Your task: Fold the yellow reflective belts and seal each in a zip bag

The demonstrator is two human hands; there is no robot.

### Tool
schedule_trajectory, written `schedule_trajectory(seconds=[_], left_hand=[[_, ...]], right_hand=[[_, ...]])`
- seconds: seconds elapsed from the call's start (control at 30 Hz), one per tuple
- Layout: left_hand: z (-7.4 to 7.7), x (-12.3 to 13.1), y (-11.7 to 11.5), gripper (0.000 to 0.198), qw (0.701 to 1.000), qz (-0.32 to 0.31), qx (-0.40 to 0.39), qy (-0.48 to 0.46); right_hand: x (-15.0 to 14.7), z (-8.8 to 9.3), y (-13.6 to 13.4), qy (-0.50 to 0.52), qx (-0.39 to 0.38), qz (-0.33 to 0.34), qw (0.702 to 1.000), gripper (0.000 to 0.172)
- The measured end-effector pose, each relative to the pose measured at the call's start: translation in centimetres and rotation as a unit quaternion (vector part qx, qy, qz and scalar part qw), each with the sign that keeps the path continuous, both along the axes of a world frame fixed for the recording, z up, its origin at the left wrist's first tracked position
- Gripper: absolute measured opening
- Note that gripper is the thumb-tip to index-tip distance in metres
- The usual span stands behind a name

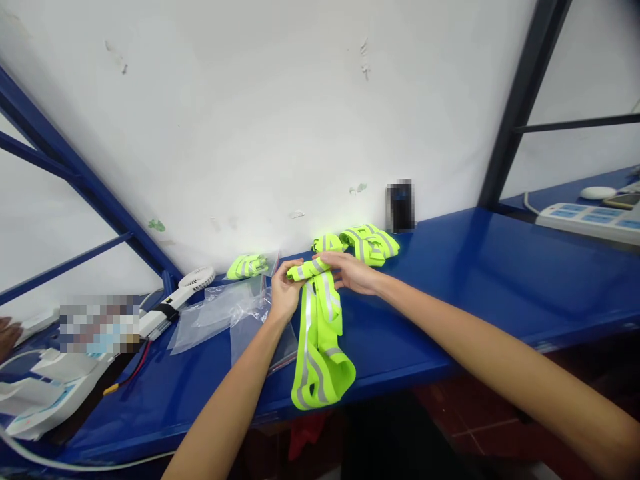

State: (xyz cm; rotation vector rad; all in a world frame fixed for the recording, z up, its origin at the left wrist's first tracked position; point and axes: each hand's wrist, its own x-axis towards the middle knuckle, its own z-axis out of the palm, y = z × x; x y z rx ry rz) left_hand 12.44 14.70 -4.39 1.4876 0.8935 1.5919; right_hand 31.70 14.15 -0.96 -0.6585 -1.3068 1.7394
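A neon-yellow reflective strap (320,360) with silver stripes is gripped at its rolled upper end by both hands. My left hand (286,290) closes around the left end of the roll. My right hand (353,272) has its fingers on the roll's right end, thumb side on top. From the roll the loose part hangs down over the front table edge in a wide loop. Just behind my right hand lie more folded yellow reflective straps (370,243). Left of my left hand are clear plastic bags (215,317), and a bundled yellow strap (247,266) rests behind them.
A white handheld fan (197,277) and a white power strip (60,400) with plugs and cables occupy the left of the blue table (480,280). A black box (401,205) stands by the wall. Another power strip (590,220) is at far right. Another person's hand (9,330) shows far left.
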Motion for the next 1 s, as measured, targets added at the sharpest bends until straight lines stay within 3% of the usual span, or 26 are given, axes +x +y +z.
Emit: schedule_trajectory(seconds=[0.23,0.43,0.6,0.8,1.0], left_hand=[[2.1,0.9,-1.8,0.056,0.978,-0.152,-0.06,-0.133],[2.0,1.3,-1.9,0.047,0.98,-0.13,-0.099,-0.117],[1.3,1.5,-1.4,0.04,0.97,-0.16,-0.142,-0.117],[0.4,0.8,-0.7,0.046,0.971,-0.131,-0.17,-0.101],[-0.3,0.6,-0.4,0.047,0.986,-0.123,-0.11,-0.038]], right_hand=[[-0.2,-0.4,0.5,0.072,0.007,-0.07,0.995,0.027],[-0.5,-0.7,0.5,0.056,0.056,-0.092,0.993,0.035],[-0.3,-1.4,1.0,0.007,0.127,-0.124,0.984,0.038],[0.1,-1.4,1.2,-0.076,0.211,-0.151,0.963,0.044],[0.3,-1.3,1.1,-0.09,0.161,-0.145,0.972,0.075]])
